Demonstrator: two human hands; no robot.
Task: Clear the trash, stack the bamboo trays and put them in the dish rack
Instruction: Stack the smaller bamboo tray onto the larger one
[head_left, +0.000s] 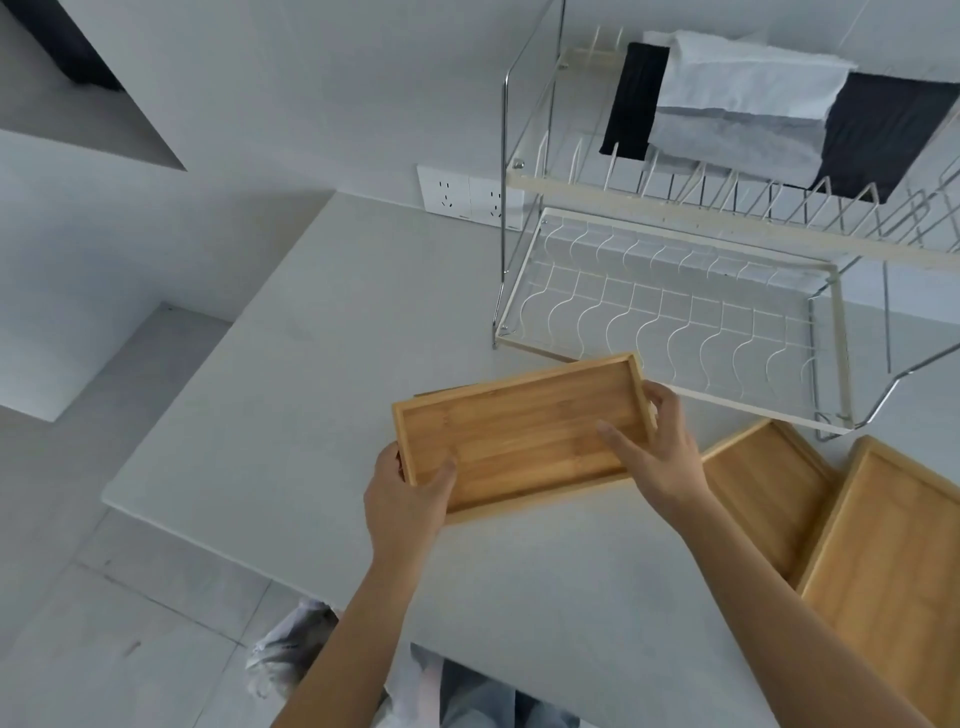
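Both hands, left (410, 493) and right (657, 452), fingers clamped on rectangular bamboo tray (519, 436); two more trays (769, 488) unstacked on table (311, 364); wire dish rack (670, 306) empty.

A white double wall socket (470, 200) sits just above the pale grey countertop (322, 364); black and white-grey cloths (748, 98) hang folded at upper right; light floor tiles (130, 623) lie below
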